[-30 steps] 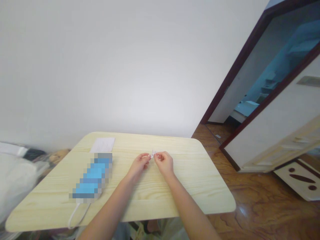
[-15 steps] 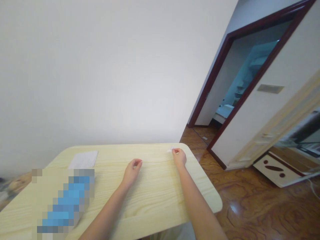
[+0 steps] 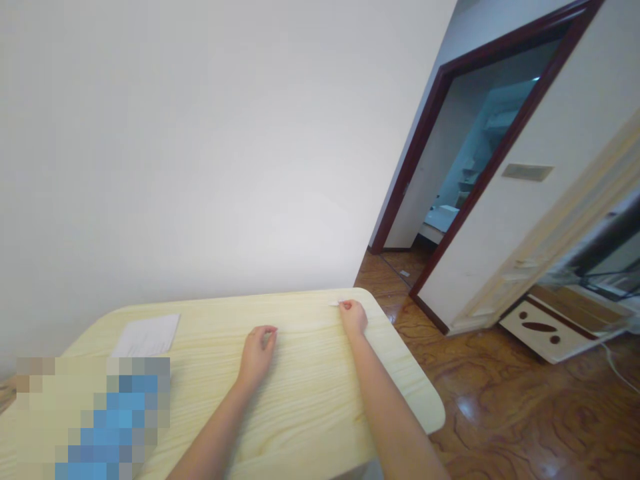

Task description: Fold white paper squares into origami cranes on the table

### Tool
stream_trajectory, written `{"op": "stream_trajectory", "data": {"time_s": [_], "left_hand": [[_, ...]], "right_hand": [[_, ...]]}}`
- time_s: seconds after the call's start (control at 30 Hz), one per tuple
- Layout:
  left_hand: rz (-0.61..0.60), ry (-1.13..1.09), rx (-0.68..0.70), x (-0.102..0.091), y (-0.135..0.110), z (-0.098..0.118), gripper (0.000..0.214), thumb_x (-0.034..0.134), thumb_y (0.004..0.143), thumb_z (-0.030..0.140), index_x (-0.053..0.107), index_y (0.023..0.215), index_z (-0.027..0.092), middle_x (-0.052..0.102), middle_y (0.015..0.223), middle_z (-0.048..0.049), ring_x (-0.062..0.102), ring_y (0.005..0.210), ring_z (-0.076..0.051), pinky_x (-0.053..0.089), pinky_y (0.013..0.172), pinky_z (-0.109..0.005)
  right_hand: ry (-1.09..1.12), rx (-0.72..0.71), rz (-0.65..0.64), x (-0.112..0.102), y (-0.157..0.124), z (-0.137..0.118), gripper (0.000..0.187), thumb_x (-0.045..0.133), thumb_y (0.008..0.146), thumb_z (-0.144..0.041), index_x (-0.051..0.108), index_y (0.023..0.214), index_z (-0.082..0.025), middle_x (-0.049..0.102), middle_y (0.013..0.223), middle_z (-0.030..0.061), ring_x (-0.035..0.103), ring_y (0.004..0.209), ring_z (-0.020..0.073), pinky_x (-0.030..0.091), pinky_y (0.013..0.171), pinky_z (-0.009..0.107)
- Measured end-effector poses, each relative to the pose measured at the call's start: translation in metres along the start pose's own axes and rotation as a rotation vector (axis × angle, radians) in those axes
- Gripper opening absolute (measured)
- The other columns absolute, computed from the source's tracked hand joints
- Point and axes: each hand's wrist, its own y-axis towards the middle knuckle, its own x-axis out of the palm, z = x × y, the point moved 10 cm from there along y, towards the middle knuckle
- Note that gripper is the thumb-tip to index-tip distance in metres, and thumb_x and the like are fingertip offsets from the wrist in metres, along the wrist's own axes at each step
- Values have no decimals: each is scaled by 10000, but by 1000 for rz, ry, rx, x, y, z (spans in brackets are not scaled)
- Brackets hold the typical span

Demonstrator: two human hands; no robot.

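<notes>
My right hand [image 3: 354, 317] is closed in a pinch at the far right corner of the pale wooden table [image 3: 305, 393]. A small white piece [image 3: 334, 303], thin and flat, pokes out to the left of its fingertips; what it is made of is too small to tell. Further left, above the middle of the table, my left hand [image 3: 257, 353] has its thumb and index fingertips pressed together in a ring. Whatever may be between those tips cannot be made out.
A white sheet of paper [image 3: 147, 335] lies at the table's far left. Nearer on that side is a blurred-out blue object [image 3: 117, 427]. A white wall [image 3: 225, 147] rises behind the table. To the right are a wooden floor [image 3: 480, 407], a doorway and a low cabinet [image 3: 545, 330].
The view has turned slightly to the right. My left hand has drawn a little nearer to me. The white piece at my right fingertips looks narrower, and that hand stays near the corner.
</notes>
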Motion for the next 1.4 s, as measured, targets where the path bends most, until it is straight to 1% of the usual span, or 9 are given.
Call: {"op": "stream_trajectory", "data": {"time_s": [0.4, 0.53, 0.6, 0.8, 1.03, 1.23, 1.4], "left_hand": [[6, 30, 4, 0, 0, -1, 227, 450, 755, 328, 601, 827, 175, 631, 865, -73, 574, 850, -219, 466, 735, -351], [-5, 29, 2, 1, 0, -1, 238, 442, 759, 333, 598, 830, 168, 627, 867, -77, 573, 849, -218, 463, 748, -355], [-12, 33, 2, 2, 0, -2, 243, 438, 763, 332, 596, 837, 164, 625, 870, -80, 571, 851, -218, 459, 760, -360], [-2, 43, 5, 0, -1, -2, 238, 439, 761, 336, 599, 825, 172, 631, 857, -75, 577, 825, -216, 463, 738, -354], [-2, 41, 13, 2, 0, -4, 233, 446, 757, 335, 602, 819, 173, 635, 855, -75, 580, 839, -218, 464, 741, -353], [4, 43, 7, 2, 0, -5, 246, 441, 757, 344, 605, 822, 172, 634, 856, -74, 578, 843, -218, 465, 746, -356], [-28, 78, 10, 3, 1, -1, 234, 427, 762, 316, 596, 825, 167, 632, 862, -81, 577, 855, -220, 457, 768, -369]], "right_hand": [[-16, 0, -37, 4, 1, 2, 229, 527, 725, -385, 632, 833, -212, 648, 833, 35, 595, 743, 172, 416, 609, 242], [-25, 5, -25, 5, 2, 3, 284, 531, 716, -415, 610, 890, -205, 642, 833, 42, 594, 746, 173, 420, 610, 243], [-31, 7, -26, 6, 3, 3, 295, 535, 711, -427, 609, 886, -202, 641, 824, 45, 594, 739, 174, 420, 609, 244], [-38, -8, -37, 10, 7, 2, 233, 528, 722, -414, 616, 824, -223, 643, 831, 27, 592, 738, 171, 410, 609, 246], [-36, -14, -42, 12, 8, 3, 238, 518, 731, -414, 620, 834, -225, 638, 824, 18, 584, 743, 167, 401, 611, 236], [-17, -5, -36, 8, 4, 3, 260, 538, 719, -394, 590, 906, -221, 629, 830, 17, 579, 751, 164, 396, 613, 237], [0, -14, -10, -2, -4, 0, 316, 537, 714, -386, 555, 959, -186, 611, 848, 40, 570, 773, 174, 389, 612, 236]]}}
